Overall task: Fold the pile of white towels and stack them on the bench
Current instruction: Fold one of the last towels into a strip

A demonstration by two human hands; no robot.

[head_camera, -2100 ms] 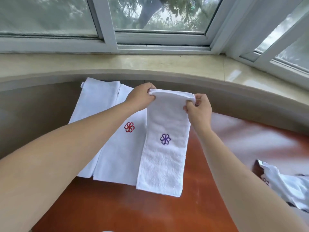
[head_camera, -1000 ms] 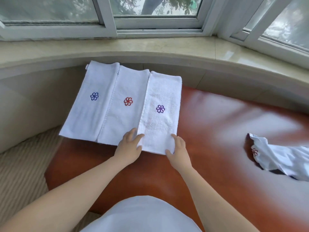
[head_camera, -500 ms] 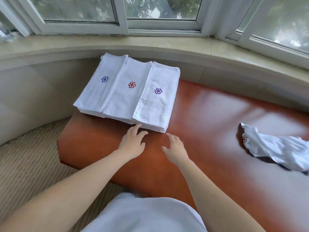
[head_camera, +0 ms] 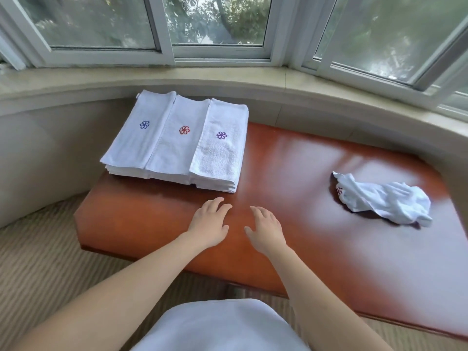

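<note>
Folded white towels (head_camera: 174,145) lie in overlapping stacks at the far left of the glossy reddish-brown bench (head_camera: 291,171). Their tops show a blue, a red and a purple flower emblem. One crumpled white towel (head_camera: 385,198) with a red emblem lies at the bench's right end. My left hand (head_camera: 209,222) and my right hand (head_camera: 266,229) hover side by side over the bare bench top, just in front of the stacks. Both have spread fingers and hold nothing.
A curved stone window ledge (head_camera: 253,79) and white window frames run behind the bench. Beige ribbed carpet (head_camera: 38,254) covers the floor to the left and in front. A white garment (head_camera: 217,325) on my body fills the bottom edge.
I laid the purple-emblem towel on the stacks, let go, and drew both hands back toward me. My view has pulled back, showing more of the bench.
</note>
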